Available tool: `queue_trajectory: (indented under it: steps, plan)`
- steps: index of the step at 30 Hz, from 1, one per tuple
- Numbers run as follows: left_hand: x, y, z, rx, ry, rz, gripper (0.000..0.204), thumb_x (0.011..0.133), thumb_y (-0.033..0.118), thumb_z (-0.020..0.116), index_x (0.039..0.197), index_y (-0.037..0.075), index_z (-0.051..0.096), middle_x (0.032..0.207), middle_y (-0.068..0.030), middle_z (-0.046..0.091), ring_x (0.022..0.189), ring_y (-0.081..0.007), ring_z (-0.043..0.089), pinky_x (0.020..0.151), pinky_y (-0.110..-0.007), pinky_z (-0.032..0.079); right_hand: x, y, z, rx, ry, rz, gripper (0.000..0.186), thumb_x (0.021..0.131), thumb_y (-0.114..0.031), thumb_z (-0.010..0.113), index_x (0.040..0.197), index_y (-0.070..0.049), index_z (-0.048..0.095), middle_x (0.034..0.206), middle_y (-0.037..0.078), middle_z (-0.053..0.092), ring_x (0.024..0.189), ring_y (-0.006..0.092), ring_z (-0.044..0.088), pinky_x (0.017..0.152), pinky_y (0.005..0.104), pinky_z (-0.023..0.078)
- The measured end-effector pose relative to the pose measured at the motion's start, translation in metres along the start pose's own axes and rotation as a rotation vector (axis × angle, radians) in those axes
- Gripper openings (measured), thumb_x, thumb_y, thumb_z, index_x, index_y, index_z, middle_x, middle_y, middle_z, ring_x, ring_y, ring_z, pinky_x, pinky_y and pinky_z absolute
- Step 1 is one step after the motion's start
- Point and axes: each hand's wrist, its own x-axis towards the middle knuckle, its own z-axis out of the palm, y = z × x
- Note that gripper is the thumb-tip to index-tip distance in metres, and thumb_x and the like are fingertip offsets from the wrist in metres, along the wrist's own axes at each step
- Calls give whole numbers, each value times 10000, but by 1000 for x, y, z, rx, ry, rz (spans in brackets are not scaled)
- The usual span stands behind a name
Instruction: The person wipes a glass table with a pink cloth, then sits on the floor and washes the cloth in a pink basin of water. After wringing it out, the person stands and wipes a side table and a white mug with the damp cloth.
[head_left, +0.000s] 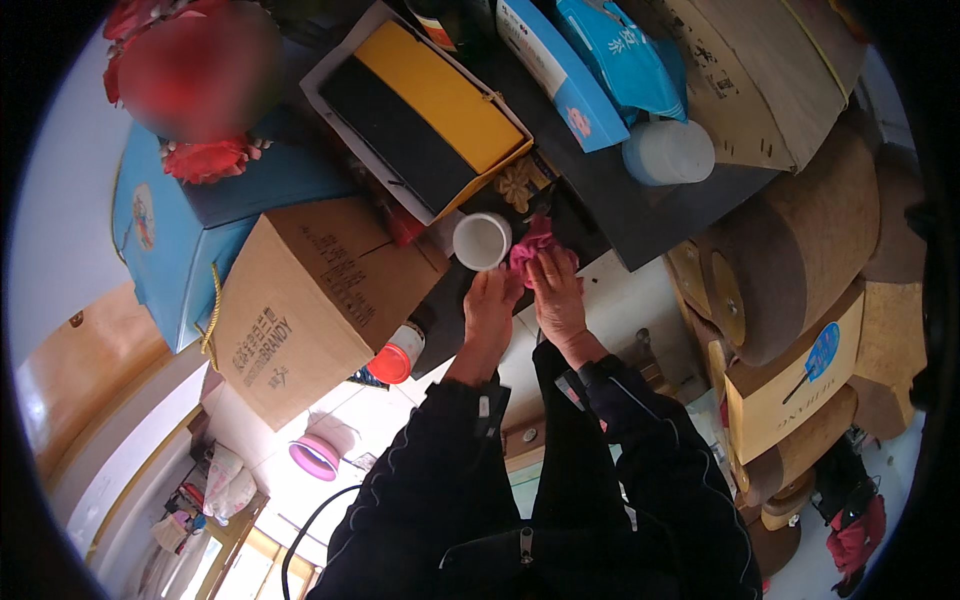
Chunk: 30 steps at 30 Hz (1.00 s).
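At the far left we see a blue box (150,230) with a red flower (205,160) resting on its top edge, and just beside it a brown cardboard box (310,300) that leans against a dark shelf (640,215). Below the cardboard box a bottle with a red cap (395,358) pokes out, and lower still a pink round lid (315,457) lies on the pale floor. Above, a yellow and black box (425,115) sits in a white tray. Toward the middle we come to a white cup (482,241), standing at the edge of the dark shelf with its open mouth toward us. Our left hand (490,315) reaches up to it, fingertips touching the cup's lower rim; we cannot tell whether the fingers truly grip it. Just to the right, touching that hand, our right hand (556,295) presses a pink cloth (530,248), its fingers curled down over the cloth, which is bunched right beside the cup. Further right on the shelf lie a blue and white carton (560,70) and a white jar (668,152) on its side. At the far right, round wooden blocks (800,270) are stacked near a tan box (790,390).
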Motion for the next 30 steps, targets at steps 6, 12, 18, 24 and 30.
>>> queue_trajectory:
  steps: [6,12,18,24,30]
  plan:
    - [-82,13,-60,311,11,-153,234,978,210,448,1065,14,543,1000,-73,590,918,-172,598,789,-295,470,34,-14,9,-15,-38,-57,550,756,-22,576,1290,-44,445,1340,186,400,1256,417,343,1048,522,292]
    - [-151,16,-104,388,21,-341,274,989,246,429,1042,4,547,948,-94,612,869,-166,596,759,-282,467,78,-39,25,1,57,127,699,723,-8,614,1362,-85,342,1366,215,340,1227,452,337,1035,539,294]
    - [-178,11,-129,400,-31,-348,271,995,222,414,1038,-4,557,971,-99,611,894,-173,597,764,-290,470,87,-47,31,-117,61,80,646,717,14,617,1315,-88,395,1337,169,372,1158,470,375,1008,547,324]
    - [-184,15,-138,398,-84,-318,258,989,188,418,1077,-13,555,983,-107,613,890,-179,601,770,-292,474,43,-47,29,-16,98,-21,562,715,39,597,1252,-62,464,1336,171,376,1190,436,375,1012,537,325]
    - [-192,25,-149,471,-77,-344,271,988,200,421,1074,-21,553,977,-113,620,892,-180,611,776,-296,482,32,-68,25,202,271,31,549,732,39,585,1257,-50,454,1306,187,411,1215,427,371,1027,520,312]
